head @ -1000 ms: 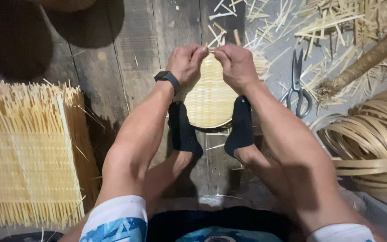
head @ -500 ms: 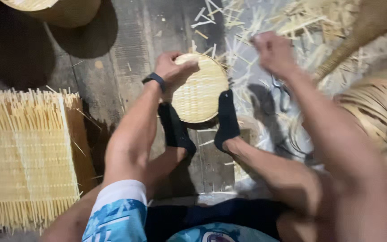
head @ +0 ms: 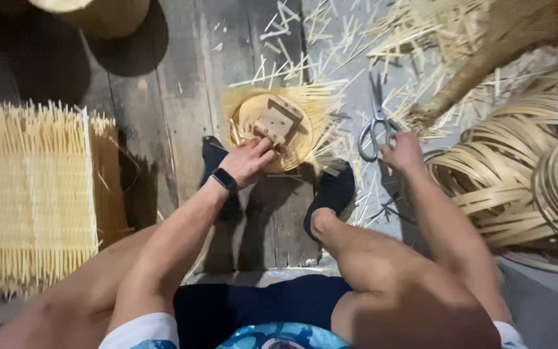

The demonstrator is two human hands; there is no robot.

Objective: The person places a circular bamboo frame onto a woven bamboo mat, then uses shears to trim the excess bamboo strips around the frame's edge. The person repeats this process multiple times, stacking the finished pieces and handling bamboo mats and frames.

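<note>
Weathered grey floorboards [head: 182, 110] run under everything, littered at the upper right with pale bamboo splinters [head: 414, 39]. Largest is the flat woven bamboo mat [head: 30, 194] at the left edge, its cut ends bristling. Opposite, coils of smooth bamboo strips [head: 518, 174] crowd the right edge, leaving open floor only in a central lane. Between two dark-socked feet lies a round woven bamboo disc [head: 292, 129], loose strands fanning rightward, a small wooden block [head: 278, 121] on top. The left hand [head: 248, 160], wearing a black wristwatch [head: 225, 180], presses fingertips on the disc's near rim. The right hand [head: 403, 152] closes around the handles of steel scissors [head: 374, 126].
</note>
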